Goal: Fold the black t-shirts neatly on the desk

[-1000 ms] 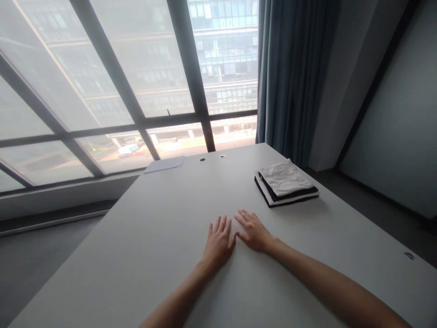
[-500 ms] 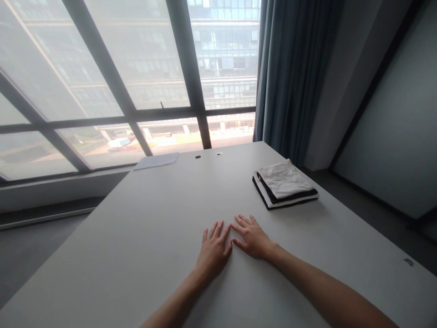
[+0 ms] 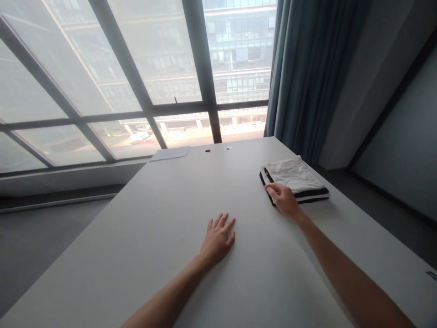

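Right hand [image 3: 283, 199] at folded cloth stack [image 3: 295, 175], right side of surface [image 3: 136, 237]! Fingers curled over stack's near-left edge; gripping or just touching, can't tell. That hand hides part of lower layers. Small yellow mark [image 3: 266, 173] on black layer beneath white top: too tiny to read. Left hand [image 3: 218, 239] open, palm down, fingers spread on surface. Dark mark [image 3: 432, 275] far right, cut off by frame. Pale sheet [image 3: 170, 153] at far-left corner, details washed out.
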Tool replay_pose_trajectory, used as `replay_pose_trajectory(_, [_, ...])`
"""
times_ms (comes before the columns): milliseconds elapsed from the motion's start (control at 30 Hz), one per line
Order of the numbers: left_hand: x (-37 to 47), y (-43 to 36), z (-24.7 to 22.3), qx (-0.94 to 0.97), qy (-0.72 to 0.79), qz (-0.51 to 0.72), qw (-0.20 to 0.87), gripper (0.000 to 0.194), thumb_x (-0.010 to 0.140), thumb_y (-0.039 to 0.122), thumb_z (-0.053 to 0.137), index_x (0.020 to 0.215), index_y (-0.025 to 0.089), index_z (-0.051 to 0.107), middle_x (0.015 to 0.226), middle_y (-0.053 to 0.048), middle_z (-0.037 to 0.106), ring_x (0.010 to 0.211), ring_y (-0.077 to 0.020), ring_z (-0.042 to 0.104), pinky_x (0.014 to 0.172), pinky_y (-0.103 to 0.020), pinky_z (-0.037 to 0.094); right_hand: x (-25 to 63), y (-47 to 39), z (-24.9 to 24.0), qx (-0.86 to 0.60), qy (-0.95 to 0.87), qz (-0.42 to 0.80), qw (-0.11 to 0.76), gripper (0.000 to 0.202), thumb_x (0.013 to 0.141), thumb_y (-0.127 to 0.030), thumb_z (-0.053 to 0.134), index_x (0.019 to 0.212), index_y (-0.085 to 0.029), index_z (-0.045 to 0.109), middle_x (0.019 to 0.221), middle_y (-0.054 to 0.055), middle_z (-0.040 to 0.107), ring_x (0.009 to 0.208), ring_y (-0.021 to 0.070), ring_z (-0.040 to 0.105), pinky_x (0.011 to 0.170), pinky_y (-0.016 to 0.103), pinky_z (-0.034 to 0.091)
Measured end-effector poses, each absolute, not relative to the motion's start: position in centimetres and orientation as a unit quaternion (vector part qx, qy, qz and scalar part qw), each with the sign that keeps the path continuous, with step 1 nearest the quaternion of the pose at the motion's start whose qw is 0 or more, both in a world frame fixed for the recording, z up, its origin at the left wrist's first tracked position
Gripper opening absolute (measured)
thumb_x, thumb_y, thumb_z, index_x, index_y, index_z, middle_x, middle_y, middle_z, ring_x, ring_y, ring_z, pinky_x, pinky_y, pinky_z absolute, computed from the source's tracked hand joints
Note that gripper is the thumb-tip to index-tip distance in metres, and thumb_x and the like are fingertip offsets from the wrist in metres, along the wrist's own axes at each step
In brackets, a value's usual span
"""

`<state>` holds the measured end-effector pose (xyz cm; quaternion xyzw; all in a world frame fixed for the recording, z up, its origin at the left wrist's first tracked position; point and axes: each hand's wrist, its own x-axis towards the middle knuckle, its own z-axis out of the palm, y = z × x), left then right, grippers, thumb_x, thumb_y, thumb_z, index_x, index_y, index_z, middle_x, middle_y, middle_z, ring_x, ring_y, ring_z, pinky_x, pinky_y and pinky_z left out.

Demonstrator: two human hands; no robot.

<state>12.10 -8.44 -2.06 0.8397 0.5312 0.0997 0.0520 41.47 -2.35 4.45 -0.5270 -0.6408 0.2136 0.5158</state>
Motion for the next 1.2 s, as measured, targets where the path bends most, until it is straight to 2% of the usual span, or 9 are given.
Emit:
replay_pose_trajectory(167, [12.2, -8.5, -2.1, 0.829, 0.535, 0.145, 0.082, 0.045, 0.095, 0.026, 0.051, 0.139, 0.025, 0.058, 0.155, -0.009, 0.046, 0.148, -0.0320, 0.034, 0.120, -0.062, 0.021, 51.7, 0.3, 5.8, -0.601, -0.483, -0.002, 0.637, 0.029, 0.082, -0.034, 0.053, 0.094, -0.015, 0.073, 0.093, 0.012, 0.075, 0.086, 0.0259, 0.069, 0.078, 0.039, 0.056])
replay_pose_trajectory(300, [15.2, -7.9, 0.0, 0.832, 0.485, 0.240, 0.123, 0.038, 0.096, 0.022, 0.049, 0.131, 0.024, 0.062, 0.140, -0.008, 0.059, 0.131, -0.0249, 0.054, 0.115, -0.046, 0.041, 58.4, 1.4, 2.0, -0.628, -0.342, -0.108, 0.691, 0.032, 0.083, -0.033, 0.047, 0.091, -0.013, 0.070, 0.093, 0.016, 0.074, 0.087, 0.0278, 0.068, 0.083, 0.044, 0.053])
replay_pose_trajectory(400, [20.8, -6.2, 2.5, 0.850, 0.414, 0.292, 0.148, 0.036, 0.096, 0.023, 0.052, 0.131, 0.026, 0.062, 0.129, -0.007, 0.066, 0.117, -0.0222, 0.062, 0.105, -0.039, 0.050, 60.6, 1.8, -1.9, -0.643, -0.298, -0.101, 0.698, 0.039, 0.085, -0.039, 0.043, 0.096, -0.012, 0.069, 0.098, 0.018, 0.073, 0.092, 0.0295, 0.067, 0.087, 0.047, 0.052])
replay_pose_trajectory(500, [28.0, -3.2, 4.4, 0.870, 0.345, 0.324, 0.140, 0.030, 0.098, 0.025, 0.053, 0.126, 0.024, 0.065, 0.128, -0.006, 0.067, 0.117, -0.0203, 0.061, 0.105, -0.035, 0.048, 60.9, 2.1, -4.5, -0.660, -0.345, -0.036, 0.667, 0.050, 0.088, -0.047, 0.038, 0.101, -0.012, 0.070, 0.106, 0.021, 0.073, 0.101, 0.0318, 0.066, 0.094, 0.049, 0.049])
replay_pose_trajectory(567, [32.6, -0.9, 4.9, 0.879, 0.332, 0.326, 0.106, 0.028, 0.098, 0.028, 0.057, 0.123, 0.021, 0.067, 0.132, -0.008, 0.065, 0.124, -0.0227, 0.057, 0.111, -0.038, 0.043, 60.7, 2.3, -5.1, -0.668, -0.381, -0.004, 0.639, 0.055, 0.089, -0.051, 0.037, 0.107, -0.012, 0.071, 0.114, 0.021, 0.072, 0.110, 0.0320, 0.064, 0.100, 0.048, 0.047])
replay_pose_trajectory(667, [37.8, 1.7, 4.6, 0.889, 0.345, 0.297, 0.057, 0.046, 0.095, 0.040, 0.063, 0.134, 0.018, 0.059, 0.147, -0.013, 0.053, 0.140, -0.0316, 0.042, 0.118, -0.053, 0.030, 60.2, 2.5, -5.2, -0.688, -0.395, 0.008, 0.608, 0.059, 0.089, -0.054, 0.039, 0.115, -0.012, 0.071, 0.124, 0.021, 0.069, 0.118, 0.0321, 0.061, 0.104, 0.047, 0.045])
replay_pose_trajectory(800, [41.6, 3.3, 3.6, 0.885, 0.358, 0.286, 0.079, 0.040, 0.094, 0.043, 0.063, 0.126, 0.019, 0.067, 0.138, -0.014, 0.059, 0.131, -0.0313, 0.049, 0.111, -0.049, 0.038, 59.8, 2.5, -4.9, -0.697, -0.377, 0.021, 0.610, 0.066, 0.094, -0.056, 0.031, 0.117, -0.009, 0.072, 0.121, 0.024, 0.070, 0.117, 0.0332, 0.062, 0.102, 0.047, 0.045])
replay_pose_trajectory(1000, [42.4, 6.3, 4.3, 0.819, 0.405, 0.336, 0.230, 0.015, 0.089, 0.025, 0.066, 0.087, 0.015, 0.076, 0.098, -0.014, 0.071, 0.100, -0.0269, 0.064, 0.090, -0.038, 0.049, 60.3, 2.1, -5.1, -0.685, -0.349, -0.010, 0.639, 0.074, 0.100, -0.053, 0.016, 0.119, -0.006, 0.069, 0.121, 0.024, 0.069, 0.119, 0.0341, 0.061, 0.103, 0.049, 0.044])
replay_pose_trajectory(1200, [33.2, 8.4, 6.5, 0.673, 0.434, 0.539, 0.262, 0.030, 0.104, 0.030, 0.037, 0.114, 0.015, 0.062, 0.106, -0.011, 0.067, 0.092, -0.0173, 0.063, 0.080, -0.029, 0.051, 58.6, 1.4, -3.5, -0.651, -0.407, -0.174, 0.617, 0.049, 0.099, -0.041, 0.030, 0.120, -0.012, 0.065, 0.119, 0.022, 0.065, 0.117, 0.0347, 0.058, 0.102, 0.053, 0.041])
